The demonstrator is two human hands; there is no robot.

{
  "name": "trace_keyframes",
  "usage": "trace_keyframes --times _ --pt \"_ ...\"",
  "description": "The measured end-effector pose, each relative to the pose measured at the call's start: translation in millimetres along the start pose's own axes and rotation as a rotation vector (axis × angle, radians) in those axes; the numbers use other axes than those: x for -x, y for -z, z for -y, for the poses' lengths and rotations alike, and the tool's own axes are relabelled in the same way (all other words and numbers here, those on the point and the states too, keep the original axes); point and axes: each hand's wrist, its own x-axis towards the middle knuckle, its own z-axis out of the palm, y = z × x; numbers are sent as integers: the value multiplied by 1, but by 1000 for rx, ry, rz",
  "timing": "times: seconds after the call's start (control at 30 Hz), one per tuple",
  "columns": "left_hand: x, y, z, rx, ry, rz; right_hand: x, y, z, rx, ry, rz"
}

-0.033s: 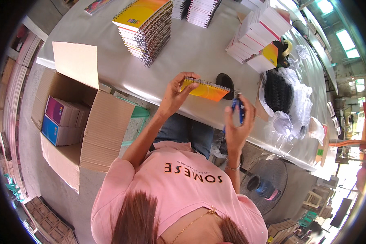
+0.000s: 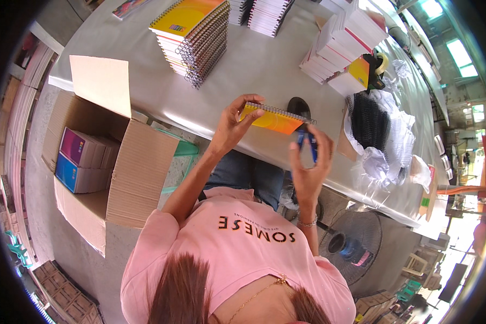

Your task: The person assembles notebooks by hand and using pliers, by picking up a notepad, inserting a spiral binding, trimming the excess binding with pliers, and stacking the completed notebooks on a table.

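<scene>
My left hand (image 2: 231, 128) holds a small spiral-bound notebook (image 2: 272, 120) with an orange-yellow cover by its left end, lifted just above the grey table (image 2: 259, 67). The wire binding runs along the notebook's top edge. My right hand (image 2: 308, 164) is closed around a small blue tool (image 2: 306, 141), whose tip sits at the notebook's right end. A dark oval object (image 2: 297, 105) lies on the table just behind the notebook.
A stack of yellow spiral notebooks (image 2: 191, 38) stands at the back left, with white stacks (image 2: 343, 48) at the back right. Black wire coils (image 2: 370, 121) and white plastic bags lie to the right. An open cardboard box (image 2: 129, 167) holding coloured packs sits on my left, a floor fan (image 2: 351, 243) on my right.
</scene>
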Motion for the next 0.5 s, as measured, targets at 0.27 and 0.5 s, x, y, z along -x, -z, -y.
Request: trace_keyframes --times 0.27,0.5 --pt "0 9 2 37 -85 104 15 -48 14 65 166 149" --pt "2 13 -2 -96 -42 98 13 -58 12 82 211 139"
